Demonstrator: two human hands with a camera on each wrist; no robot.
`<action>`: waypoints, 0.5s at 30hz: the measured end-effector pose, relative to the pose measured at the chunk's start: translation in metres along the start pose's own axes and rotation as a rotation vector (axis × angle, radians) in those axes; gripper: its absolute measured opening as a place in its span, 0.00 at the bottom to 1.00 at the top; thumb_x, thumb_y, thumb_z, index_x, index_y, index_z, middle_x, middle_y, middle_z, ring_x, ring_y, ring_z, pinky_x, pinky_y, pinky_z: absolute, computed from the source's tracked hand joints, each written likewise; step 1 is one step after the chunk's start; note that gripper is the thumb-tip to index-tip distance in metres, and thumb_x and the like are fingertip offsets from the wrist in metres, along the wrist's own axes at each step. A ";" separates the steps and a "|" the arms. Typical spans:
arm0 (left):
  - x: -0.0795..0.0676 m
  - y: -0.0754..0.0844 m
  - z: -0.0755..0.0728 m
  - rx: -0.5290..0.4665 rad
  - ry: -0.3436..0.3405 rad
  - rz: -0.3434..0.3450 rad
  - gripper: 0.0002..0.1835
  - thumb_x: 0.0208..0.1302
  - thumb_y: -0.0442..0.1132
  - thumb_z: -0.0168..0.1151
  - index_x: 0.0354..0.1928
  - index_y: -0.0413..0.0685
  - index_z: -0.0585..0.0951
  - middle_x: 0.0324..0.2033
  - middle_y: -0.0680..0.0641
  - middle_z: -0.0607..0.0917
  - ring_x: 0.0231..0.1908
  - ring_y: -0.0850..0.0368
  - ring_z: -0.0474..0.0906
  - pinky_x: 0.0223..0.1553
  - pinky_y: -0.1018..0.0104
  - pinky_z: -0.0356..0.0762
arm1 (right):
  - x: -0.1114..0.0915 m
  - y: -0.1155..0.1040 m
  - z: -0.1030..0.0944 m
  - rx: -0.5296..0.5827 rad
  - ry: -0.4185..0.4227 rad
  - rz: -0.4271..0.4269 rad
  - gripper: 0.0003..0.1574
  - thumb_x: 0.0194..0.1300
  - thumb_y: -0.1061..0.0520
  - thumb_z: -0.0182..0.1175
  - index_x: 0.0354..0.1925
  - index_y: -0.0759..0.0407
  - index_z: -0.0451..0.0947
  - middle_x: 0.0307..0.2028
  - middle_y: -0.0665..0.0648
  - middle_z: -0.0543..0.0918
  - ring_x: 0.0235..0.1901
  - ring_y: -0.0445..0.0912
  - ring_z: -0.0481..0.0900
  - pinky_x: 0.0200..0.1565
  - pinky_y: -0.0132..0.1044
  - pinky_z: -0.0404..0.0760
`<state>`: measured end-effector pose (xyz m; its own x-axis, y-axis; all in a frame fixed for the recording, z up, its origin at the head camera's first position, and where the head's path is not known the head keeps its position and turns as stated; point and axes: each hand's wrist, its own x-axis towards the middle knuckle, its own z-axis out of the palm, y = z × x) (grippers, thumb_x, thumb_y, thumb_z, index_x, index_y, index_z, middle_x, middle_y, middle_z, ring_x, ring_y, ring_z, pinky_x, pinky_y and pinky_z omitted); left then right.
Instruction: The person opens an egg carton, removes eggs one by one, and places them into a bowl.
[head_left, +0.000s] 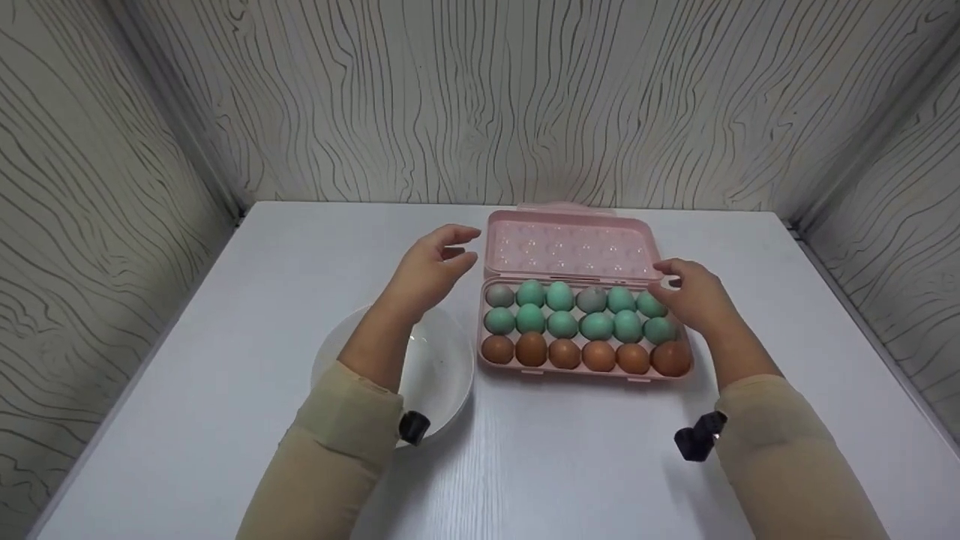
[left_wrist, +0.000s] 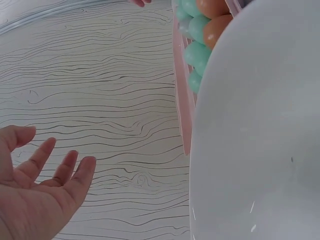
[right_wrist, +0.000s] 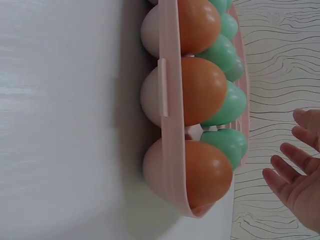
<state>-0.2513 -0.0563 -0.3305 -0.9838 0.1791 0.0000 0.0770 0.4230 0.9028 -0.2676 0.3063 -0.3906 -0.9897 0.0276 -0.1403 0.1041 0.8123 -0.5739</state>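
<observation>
A pink egg carton (head_left: 585, 373) lies with its lid (head_left: 571, 247) folded back on the table. Its back and middle rows hold green and greyish eggs (head_left: 562, 324); brown eggs (head_left: 598, 355) fill the front row. My left hand (head_left: 433, 264) hovers left of the lid, its fingers loosely bent around nothing; the left wrist view shows the palm (left_wrist: 42, 200) bare. My right hand (head_left: 694, 294) is at the carton's right end, fingertips close to the lid's corner; whether they touch it I cannot tell. In the right wrist view that hand (right_wrist: 300, 175) has spread, relaxed fingers.
A white bowl (head_left: 439, 375) stands left of the carton, partly under my left forearm, and looms large in the left wrist view (left_wrist: 260, 150). White tabletop (head_left: 555, 457) stretches in front of the carton. Wood-patterned panels (head_left: 480, 105) enclose the table at the back and sides.
</observation>
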 end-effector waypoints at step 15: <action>0.004 0.001 0.015 -0.065 -0.006 -0.055 0.16 0.63 0.43 0.55 0.53 0.63 0.75 0.57 0.56 0.72 0.57 0.59 0.68 0.55 0.57 0.69 | 0.013 0.006 0.032 -0.229 0.014 0.004 0.28 0.66 0.56 0.51 0.61 0.65 0.62 0.56 0.71 0.63 0.58 0.66 0.61 0.58 0.61 0.58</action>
<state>-0.2526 -0.0419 -0.3364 -0.9852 0.1628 -0.0529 0.0119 0.3737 0.9275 -0.2768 0.2928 -0.4211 -0.9908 0.0375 -0.1300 0.0841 0.9232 -0.3749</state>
